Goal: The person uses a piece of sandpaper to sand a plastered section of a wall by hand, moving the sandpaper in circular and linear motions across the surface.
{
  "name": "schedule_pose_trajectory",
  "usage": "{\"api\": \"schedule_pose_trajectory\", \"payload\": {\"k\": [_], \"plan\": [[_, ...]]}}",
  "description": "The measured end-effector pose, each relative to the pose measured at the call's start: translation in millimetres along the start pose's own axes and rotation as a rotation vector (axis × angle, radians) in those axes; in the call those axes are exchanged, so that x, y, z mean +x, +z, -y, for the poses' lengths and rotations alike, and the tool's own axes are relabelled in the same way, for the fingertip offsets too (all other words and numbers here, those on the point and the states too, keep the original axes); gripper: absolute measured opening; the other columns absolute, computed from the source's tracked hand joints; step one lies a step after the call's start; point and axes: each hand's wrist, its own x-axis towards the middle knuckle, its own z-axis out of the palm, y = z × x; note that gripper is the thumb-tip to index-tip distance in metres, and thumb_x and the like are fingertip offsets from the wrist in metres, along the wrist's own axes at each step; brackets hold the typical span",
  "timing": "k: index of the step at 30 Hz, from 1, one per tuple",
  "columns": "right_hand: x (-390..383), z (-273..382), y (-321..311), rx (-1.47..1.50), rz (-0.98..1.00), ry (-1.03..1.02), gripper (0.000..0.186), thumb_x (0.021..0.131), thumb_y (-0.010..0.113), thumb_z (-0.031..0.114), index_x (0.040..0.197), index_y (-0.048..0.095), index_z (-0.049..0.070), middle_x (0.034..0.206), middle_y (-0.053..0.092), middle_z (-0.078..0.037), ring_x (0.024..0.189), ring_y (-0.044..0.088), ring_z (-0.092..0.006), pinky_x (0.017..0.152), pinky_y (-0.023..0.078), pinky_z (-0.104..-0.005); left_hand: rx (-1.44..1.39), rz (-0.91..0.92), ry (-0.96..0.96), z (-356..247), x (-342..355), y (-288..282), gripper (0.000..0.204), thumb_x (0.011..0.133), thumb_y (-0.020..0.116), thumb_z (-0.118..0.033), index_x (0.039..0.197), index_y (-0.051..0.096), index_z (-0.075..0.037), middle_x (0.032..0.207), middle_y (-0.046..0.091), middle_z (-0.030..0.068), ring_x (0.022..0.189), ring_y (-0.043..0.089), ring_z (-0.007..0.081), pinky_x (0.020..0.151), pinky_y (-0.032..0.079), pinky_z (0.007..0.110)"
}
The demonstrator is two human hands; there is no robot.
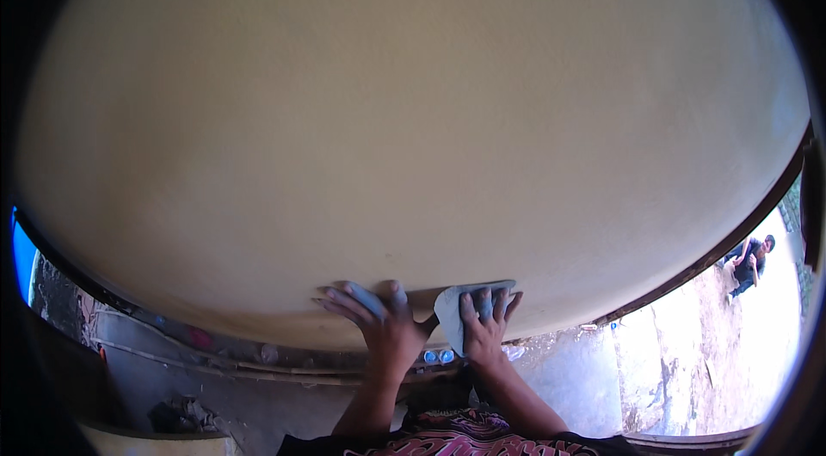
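Grey sheet [448,305] beneath right hand [484,334]

The left hand [387,323] is spread against the pale panel [413,129], whose top is cut off; its palm is hidden. Just beside it, the sheet shows left of the right hand's fingers and past their tips, partly covered. Whether that thumb pinches it, I cannot tell.

From my remote seat I have the bare left forearm [372,400] and bare right forearm [523,398] converging forward. My blue-dusted left hand [391,331] splays its fingers wide; my blue-dusted right hand [484,334] extends its fingers closer together, thumb hidden.
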Motion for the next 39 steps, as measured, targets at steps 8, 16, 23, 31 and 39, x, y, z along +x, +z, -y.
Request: {"api": "schedule_pose_trajectory", "payload": {"k": [8, 16, 23, 31, 39], "plan": [[97.7, 17.0, -56.8, -0.022, -0.162, -0.031, 0.051, 0.077, 0.040, 0.018, 0.124, 0.032, 0.000, 0.134, 0.014, -0.025, 0.124, 0.005, -0.0443, 0.094, -0.007, -0.0587, 0.158, 0.263, -0.011, 2.8, 6.1, -12.0, 0.105, 0.050, 0.065, -0.061, 0.117, 0.023, 0.009, 0.118, -0.011, 0.0472, 0.110, -0.015, 0.0615, 0.079, -0.003, 0.073], [23.7, -7.7, -10.8, -0.107, -0.080, -0.131, 0.050, 0.076, 0.043, 0.016, 0.124, 0.034, 0.005, 0.137, 0.015, -0.014, 0.126, 0.005, -0.0381, 0.093, -0.007, -0.0613, -0.082, 0.064, 0.023, 8.8, -7.0, 0.6, 0.096, 0.054, 0.066, -0.059, 0.129, 0.018, -0.021, 0.130, -0.014, 0.0310, 0.111, -0.010, 0.0618, 0.076, -0.001, 0.075], [31.2, -12.8, -15.8, -0.056, -0.181, -0.110, 0.049, 0.078, 0.040, 0.012, 0.126, 0.030, 0.005, 0.137, 0.011, -0.017, 0.125, 0.003, -0.0413, 0.094, -0.004, -0.0603, -0.038, 0.102, -0.019, 11.1, -10.6, 4.9, 0.093, 0.054, 0.065, -0.060, 0.127, 0.021, -0.024, 0.130, -0.017, 0.0293, 0.111, -0.013, 0.0604, 0.076, -0.002, 0.075], [51.4, -3.0, -35.3, -0.054, -0.137, -0.051, 0.049, 0.076, 0.046, 0.018, 0.121, 0.033, 0.004, 0.135, 0.016, -0.019, 0.124, 0.006, -0.0433, 0.093, -0.003, -0.0623, -0.034, 0.069, 0.019, 11.1, -8.1, 2.1, 0.091, 0.057, 0.062, -0.061, 0.127, 0.020, -0.020, 0.130, -0.019, 0.0287, 0.112, -0.016, 0.0593, 0.075, -0.003, 0.075], [48.1, -11.6, -24.7, -0.098, -0.268, -0.111, 0.041, 0.074, 0.050, 0.022, 0.111, 0.042, 0.007, 0.126, 0.031, -0.019, 0.121, 0.016, -0.0422, 0.095, 0.002, -0.0598, 0.008, 0.078, -0.004, 8.1, -3.1, 3.2, 0.090, 0.056, 0.063, -0.061, 0.124, 0.024, -0.017, 0.130, -0.018, 0.0296, 0.113, -0.017, 0.0581, 0.075, -0.004, 0.075]]}}
